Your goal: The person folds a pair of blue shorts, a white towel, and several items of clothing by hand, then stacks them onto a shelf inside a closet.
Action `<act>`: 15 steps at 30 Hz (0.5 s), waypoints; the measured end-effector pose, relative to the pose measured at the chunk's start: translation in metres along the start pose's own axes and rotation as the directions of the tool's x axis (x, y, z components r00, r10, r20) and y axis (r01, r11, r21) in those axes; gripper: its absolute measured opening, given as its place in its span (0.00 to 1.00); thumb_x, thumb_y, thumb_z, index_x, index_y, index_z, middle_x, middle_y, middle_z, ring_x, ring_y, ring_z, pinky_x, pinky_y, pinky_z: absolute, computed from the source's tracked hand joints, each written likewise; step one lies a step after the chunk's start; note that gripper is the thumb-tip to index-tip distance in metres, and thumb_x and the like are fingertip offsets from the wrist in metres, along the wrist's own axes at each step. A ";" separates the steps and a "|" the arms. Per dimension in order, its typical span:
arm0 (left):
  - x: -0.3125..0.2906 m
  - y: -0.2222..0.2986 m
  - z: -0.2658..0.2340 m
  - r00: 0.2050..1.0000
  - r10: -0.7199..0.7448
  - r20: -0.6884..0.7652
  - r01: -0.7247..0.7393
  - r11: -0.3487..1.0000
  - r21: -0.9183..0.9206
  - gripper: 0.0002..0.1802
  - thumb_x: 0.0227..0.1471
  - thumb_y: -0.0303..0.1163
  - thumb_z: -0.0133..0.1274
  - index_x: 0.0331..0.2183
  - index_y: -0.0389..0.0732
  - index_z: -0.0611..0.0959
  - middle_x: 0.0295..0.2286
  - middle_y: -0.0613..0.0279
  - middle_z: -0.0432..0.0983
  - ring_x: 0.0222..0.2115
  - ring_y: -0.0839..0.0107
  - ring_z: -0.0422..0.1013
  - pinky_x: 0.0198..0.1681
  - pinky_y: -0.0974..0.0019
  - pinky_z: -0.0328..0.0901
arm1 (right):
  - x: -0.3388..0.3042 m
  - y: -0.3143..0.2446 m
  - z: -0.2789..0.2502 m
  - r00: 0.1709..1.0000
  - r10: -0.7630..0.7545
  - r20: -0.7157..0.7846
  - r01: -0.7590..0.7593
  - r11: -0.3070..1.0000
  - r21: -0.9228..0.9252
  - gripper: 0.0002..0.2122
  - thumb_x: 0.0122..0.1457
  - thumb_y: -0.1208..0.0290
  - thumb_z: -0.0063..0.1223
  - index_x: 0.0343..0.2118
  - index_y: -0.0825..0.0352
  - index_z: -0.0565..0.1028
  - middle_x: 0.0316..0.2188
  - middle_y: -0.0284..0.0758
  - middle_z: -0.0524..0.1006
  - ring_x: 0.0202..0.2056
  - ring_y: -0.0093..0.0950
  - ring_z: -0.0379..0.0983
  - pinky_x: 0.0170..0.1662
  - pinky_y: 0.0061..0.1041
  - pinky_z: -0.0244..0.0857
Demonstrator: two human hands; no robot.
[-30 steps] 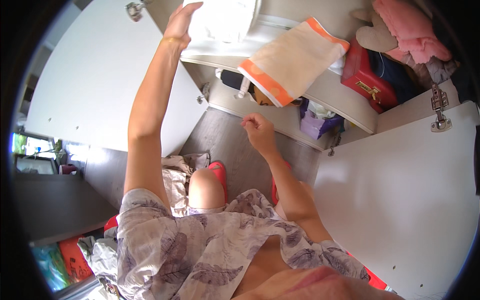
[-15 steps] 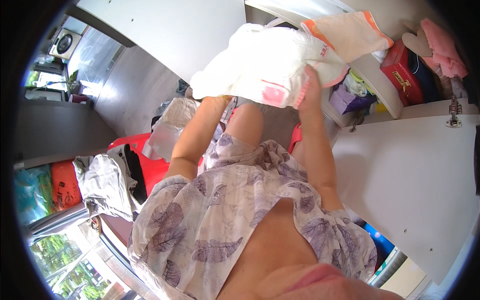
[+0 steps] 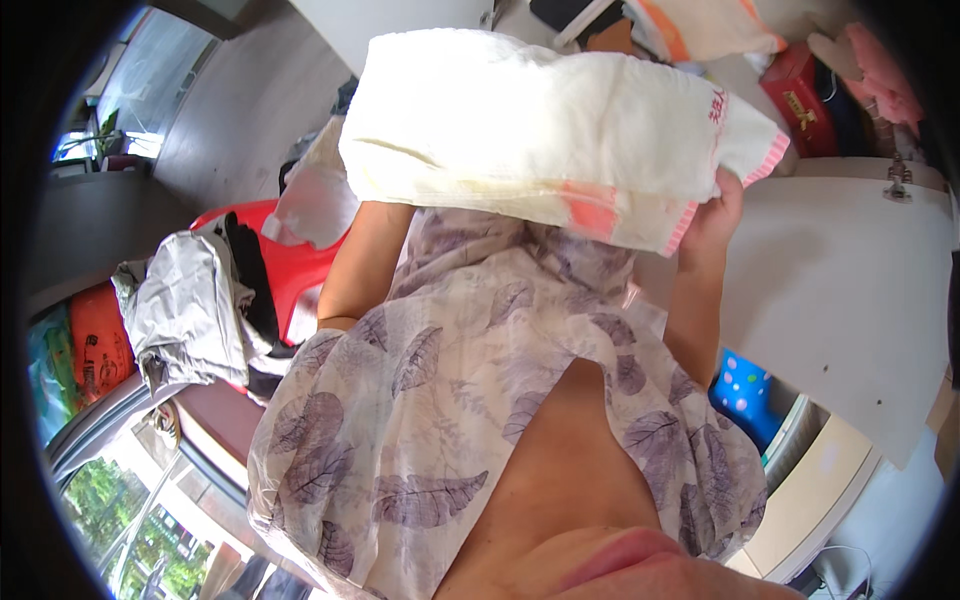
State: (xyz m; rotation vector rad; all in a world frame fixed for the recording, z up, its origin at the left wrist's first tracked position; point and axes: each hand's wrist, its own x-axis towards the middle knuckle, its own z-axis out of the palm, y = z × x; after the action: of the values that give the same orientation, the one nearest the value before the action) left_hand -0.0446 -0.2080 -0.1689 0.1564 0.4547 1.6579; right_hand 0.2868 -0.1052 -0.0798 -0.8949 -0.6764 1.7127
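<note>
A white towel point(image 3: 520, 130), folded into a long thick band with pink-edged ends and a pink patch, is held up in front of my body. My right hand point(image 3: 722, 208) is closed on its lower right part, beside the pink edging. At the left end, my left hand point(image 3: 388, 214) goes under the towel and bears it; its fingers are hidden behind the cloth.
A white cabinet door point(image 3: 800, 265) stands open at the right. Beyond it are a red case point(image 3: 800, 95) and an orange-edged cloth point(image 3: 690, 25). To the left, a grey garment point(image 3: 190, 310) hangs by a red plastic chair point(image 3: 290, 270). A blue dotted item point(image 3: 742, 390) lies low right.
The towel has gone from a bunched shape to a longer, flatter band, nearer to me. My right hand has moved right and lower; my left hand has slipped further behind the cloth.
</note>
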 end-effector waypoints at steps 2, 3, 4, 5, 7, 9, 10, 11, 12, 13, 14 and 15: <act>-0.010 -0.010 -0.025 0.995 -0.058 -0.076 0.059 0.998 0.011 0.21 0.54 0.39 0.39 0.44 0.34 0.71 0.44 0.53 0.68 0.45 0.62 0.65 0.51 0.59 0.59 | -0.027 0.017 -0.033 0.997 0.073 0.004 -0.074 0.997 0.016 0.20 0.53 0.67 0.40 0.49 0.69 0.65 0.45 0.39 0.71 0.47 0.35 0.67 0.52 0.34 0.60; -0.013 -0.015 -0.039 0.987 -0.082 -0.137 0.087 0.996 0.028 0.21 0.54 0.39 0.39 0.44 0.34 0.71 0.44 0.54 0.68 0.45 0.62 0.65 0.51 0.59 0.58 | -0.039 0.029 -0.046 0.975 0.195 -0.108 -0.203 0.977 -0.068 0.18 0.52 0.69 0.41 0.47 0.69 0.66 0.43 0.38 0.71 0.45 0.33 0.68 0.49 0.33 0.63; -0.013 -0.017 -0.058 0.970 -0.110 -0.216 0.125 0.991 0.055 0.21 0.54 0.39 0.39 0.44 0.34 0.71 0.45 0.54 0.68 0.45 0.62 0.65 0.51 0.59 0.58 | -0.048 0.043 -0.060 0.925 0.305 -0.226 -0.340 0.931 -0.135 0.17 0.52 0.70 0.42 0.45 0.68 0.68 0.41 0.38 0.72 0.43 0.32 0.69 0.47 0.33 0.65; -0.013 -0.017 -0.081 0.931 -0.154 -0.331 0.192 0.978 0.084 0.21 0.54 0.39 0.39 0.44 0.35 0.71 0.45 0.54 0.68 0.46 0.62 0.65 0.52 0.59 0.58 | -0.057 0.063 -0.090 0.915 0.328 -0.235 -0.364 0.922 -0.131 0.17 0.52 0.70 0.42 0.45 0.68 0.68 0.41 0.38 0.72 0.43 0.32 0.69 0.47 0.33 0.65; -0.016 -0.004 -0.147 0.776 -0.277 -0.567 0.320 0.947 -0.025 0.20 0.52 0.40 0.41 0.43 0.35 0.72 0.40 0.54 0.71 0.43 0.61 0.66 0.49 0.59 0.59 | -0.065 0.094 -0.150 0.933 0.311 -0.182 -0.360 0.823 -0.440 0.14 0.52 0.71 0.44 0.42 0.67 0.69 0.37 0.36 0.72 0.39 0.29 0.71 0.41 0.30 0.68; -0.035 -0.010 -0.100 0.628 0.137 -0.766 0.303 0.864 0.403 0.19 0.51 0.39 0.42 0.40 0.35 0.73 0.36 0.54 0.73 0.39 0.63 0.68 0.44 0.59 0.63 | -0.075 0.089 -0.144 0.935 0.289 -0.203 -0.351 0.827 -0.440 0.12 0.53 0.66 0.45 0.38 0.66 0.70 0.33 0.34 0.73 0.34 0.26 0.72 0.35 0.26 0.69; -0.049 -0.006 -0.095 0.668 0.287 -0.687 0.283 0.756 0.591 0.18 0.50 0.41 0.44 0.35 0.35 0.76 0.31 0.57 0.74 0.31 0.69 0.70 0.34 0.64 0.66 | -0.078 0.076 -0.121 0.940 0.211 -0.269 -0.318 0.828 -0.461 0.11 0.54 0.64 0.45 0.36 0.66 0.71 0.31 0.33 0.73 0.31 0.24 0.72 0.32 0.24 0.68; -0.061 0.002 -0.086 0.662 0.293 -0.690 0.284 0.753 0.593 0.18 0.50 0.41 0.44 0.35 0.35 0.76 0.31 0.57 0.74 0.31 0.69 0.70 0.34 0.64 0.66 | -0.078 0.069 -0.104 0.934 0.129 -0.332 -0.286 0.827 -0.484 0.11 0.55 0.62 0.46 0.34 0.65 0.72 0.28 0.31 0.73 0.29 0.23 0.71 0.29 0.21 0.66; -0.066 0.007 -0.067 0.719 0.277 -0.637 0.328 0.674 0.662 0.18 0.50 0.42 0.45 0.33 0.36 0.76 0.29 0.59 0.75 0.28 0.71 0.70 0.30 0.67 0.66 | -0.080 0.060 -0.096 0.916 0.079 -0.394 -0.282 0.826 -0.489 0.13 0.56 0.59 0.45 0.32 0.65 0.72 0.26 0.29 0.72 0.25 0.20 0.69 0.23 0.18 0.62; -0.072 0.010 -0.052 0.762 0.266 -0.590 0.357 0.588 0.726 0.18 0.50 0.44 0.47 0.31 0.36 0.77 0.26 0.60 0.75 0.24 0.73 0.70 0.27 0.70 0.65 | -0.075 0.056 -0.096 0.915 0.080 -0.396 -0.286 0.822 -0.493 0.13 0.56 0.59 0.45 0.32 0.65 0.72 0.26 0.29 0.72 0.25 0.20 0.69 0.23 0.18 0.62; -0.075 0.011 -0.039 0.781 0.242 -0.576 0.401 0.512 0.760 0.22 0.46 0.51 0.50 0.24 0.38 0.78 0.19 0.64 0.74 0.18 0.75 0.69 0.19 0.72 0.63 | -0.070 0.053 -0.097 0.917 0.066 -0.393 -0.276 0.815 -0.509 0.13 0.55 0.60 0.47 0.32 0.66 0.73 0.26 0.29 0.71 0.25 0.19 0.68 0.23 0.17 0.61; -0.075 0.013 -0.030 0.786 0.229 -0.574 0.404 0.513 0.757 0.22 0.46 0.51 0.50 0.24 0.38 0.78 0.19 0.64 0.74 0.18 0.75 0.69 0.19 0.72 0.63 | -0.066 0.050 -0.099 0.918 0.043 -0.395 -0.264 0.810 -0.524 0.13 0.54 0.61 0.50 0.31 0.68 0.73 0.25 0.29 0.70 0.24 0.18 0.67 0.24 0.16 0.59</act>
State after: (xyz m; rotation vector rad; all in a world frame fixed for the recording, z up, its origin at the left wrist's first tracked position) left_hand -0.0568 -0.2883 -0.1796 0.3146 1.7993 1.1735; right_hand 0.3540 -0.1816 -0.1589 -1.6916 -0.8946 1.4284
